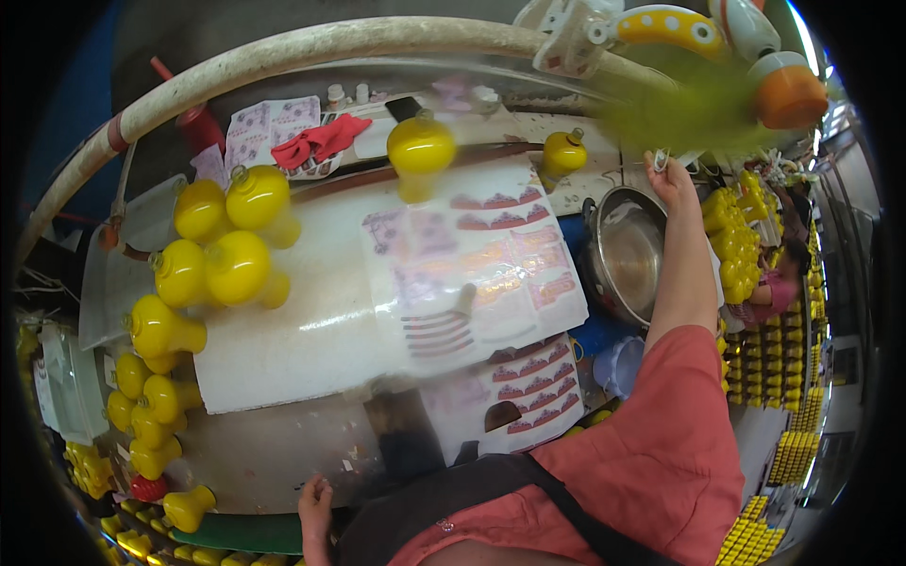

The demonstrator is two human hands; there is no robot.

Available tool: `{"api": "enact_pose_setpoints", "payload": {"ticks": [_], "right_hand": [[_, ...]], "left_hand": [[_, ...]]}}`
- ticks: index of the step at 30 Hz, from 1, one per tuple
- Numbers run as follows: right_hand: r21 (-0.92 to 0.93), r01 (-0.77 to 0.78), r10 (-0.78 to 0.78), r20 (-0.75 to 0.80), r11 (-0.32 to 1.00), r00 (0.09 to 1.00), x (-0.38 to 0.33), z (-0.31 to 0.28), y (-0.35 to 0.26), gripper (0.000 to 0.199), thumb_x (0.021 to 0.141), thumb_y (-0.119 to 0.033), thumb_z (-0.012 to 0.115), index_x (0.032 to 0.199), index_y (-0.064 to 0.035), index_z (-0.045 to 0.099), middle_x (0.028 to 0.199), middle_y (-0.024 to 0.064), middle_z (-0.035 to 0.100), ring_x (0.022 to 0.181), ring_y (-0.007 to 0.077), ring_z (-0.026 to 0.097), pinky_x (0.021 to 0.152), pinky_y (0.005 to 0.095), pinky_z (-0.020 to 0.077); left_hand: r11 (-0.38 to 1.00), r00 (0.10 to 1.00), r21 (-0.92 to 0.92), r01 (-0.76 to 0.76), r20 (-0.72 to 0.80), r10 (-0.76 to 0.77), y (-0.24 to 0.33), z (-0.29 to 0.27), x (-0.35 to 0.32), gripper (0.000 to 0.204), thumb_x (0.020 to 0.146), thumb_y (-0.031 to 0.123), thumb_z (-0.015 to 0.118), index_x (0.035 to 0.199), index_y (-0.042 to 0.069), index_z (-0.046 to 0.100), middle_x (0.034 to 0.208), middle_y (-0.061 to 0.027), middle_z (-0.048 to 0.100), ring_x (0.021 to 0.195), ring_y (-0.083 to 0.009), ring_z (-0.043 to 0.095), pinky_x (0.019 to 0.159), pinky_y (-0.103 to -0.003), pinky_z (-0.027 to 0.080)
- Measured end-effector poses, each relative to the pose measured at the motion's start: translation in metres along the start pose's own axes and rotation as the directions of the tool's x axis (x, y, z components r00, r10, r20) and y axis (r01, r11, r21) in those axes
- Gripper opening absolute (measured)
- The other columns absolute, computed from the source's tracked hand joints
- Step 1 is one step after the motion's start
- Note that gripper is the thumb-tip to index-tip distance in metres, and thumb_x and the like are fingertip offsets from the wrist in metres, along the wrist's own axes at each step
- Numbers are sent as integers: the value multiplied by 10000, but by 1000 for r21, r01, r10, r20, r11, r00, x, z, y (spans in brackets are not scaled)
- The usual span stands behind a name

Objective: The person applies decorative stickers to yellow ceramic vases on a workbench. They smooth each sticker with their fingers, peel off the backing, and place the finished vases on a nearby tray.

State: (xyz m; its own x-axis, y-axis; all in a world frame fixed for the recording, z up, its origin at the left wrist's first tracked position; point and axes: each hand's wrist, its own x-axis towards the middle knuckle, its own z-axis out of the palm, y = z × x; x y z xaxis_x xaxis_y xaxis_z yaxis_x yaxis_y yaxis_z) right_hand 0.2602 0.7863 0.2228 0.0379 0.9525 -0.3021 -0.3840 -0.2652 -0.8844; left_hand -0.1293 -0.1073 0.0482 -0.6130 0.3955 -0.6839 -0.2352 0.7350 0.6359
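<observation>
My right arm stretches far out to the right, and my right hand (672, 179) is closed round a small white piece on a cord (661, 160), beneath a fan. Green fan blades (694, 99) blur above it. My left hand (317, 505) rests low by the table's near edge, fingers curled loosely together, with nothing visible in them. Ahead of me lies a white board (302, 321) bearing a wet, clear sheet of printed decals (510, 269). A glossy yellow bulb-shaped vase (421, 146) stands at its far edge, and another yellow vase (563, 153) stands farther right.
Several yellow vases (238, 267) line the table's left side. A metal basin (628, 250) sits right of the board, near a pale blue bucket (618, 366). At the back are a red cloth (321, 140) and a dark phone (404, 108). A thick curved pipe (311, 42) arches overhead. A person (779, 288) is at far right.
</observation>
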Motion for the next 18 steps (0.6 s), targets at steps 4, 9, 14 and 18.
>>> {"api": "enact_pose_setpoints", "payload": {"ticks": [4, 9, 14, 18], "right_hand": [[-47, -75, 73, -38, 996, 997, -15, 9, -6, 157, 1050, -39, 416, 1147, 46, 504, 1059, 194, 619, 834, 307, 688, 735, 379, 651], [-119, -147, 133, -120, 982, 984, 0, 8, -8, 143, 1063, -108, 418, 1107, -8, 512, 989, 164, 628, 729, 264, 663, 591, 326, 589], [0, -110, 109, -151, 994, 982, 16, 5, -9, 146, 1051, -200, 519, 1100, -68, 560, 963, 113, 656, 719, 240, 672, 525, 321, 500], [-53, -129, 118, -172, 990, 978, 21, 3, -11, 119, 1031, -232, 568, 1067, -121, 594, 905, 45, 664, 743, 204, 673, 530, 295, 434]], "left_hand": [[999, 999, -26, -33, -2, 32, -10, -8, 4, 376, 961, 96, 661, 1320, -4, 616, 1075, -114, 708, 983, -176, 662, 891, -322, 525], [997, 999, 52, -51, -10, 52, -11, -13, -4, 376, 952, 112, 669, 1310, 3, 625, 1088, -134, 721, 994, -202, 683, 900, -334, 533], [997, 1000, 79, -21, -18, 22, -14, -4, -10, 404, 941, 150, 688, 1316, 12, 631, 1111, -162, 733, 1027, -241, 705, 920, -358, 539], [996, 1000, 86, 2, -15, 0, -15, 0, -8, 415, 931, 182, 701, 1313, 27, 644, 1121, -167, 735, 1042, -246, 708, 925, -362, 538]]}}
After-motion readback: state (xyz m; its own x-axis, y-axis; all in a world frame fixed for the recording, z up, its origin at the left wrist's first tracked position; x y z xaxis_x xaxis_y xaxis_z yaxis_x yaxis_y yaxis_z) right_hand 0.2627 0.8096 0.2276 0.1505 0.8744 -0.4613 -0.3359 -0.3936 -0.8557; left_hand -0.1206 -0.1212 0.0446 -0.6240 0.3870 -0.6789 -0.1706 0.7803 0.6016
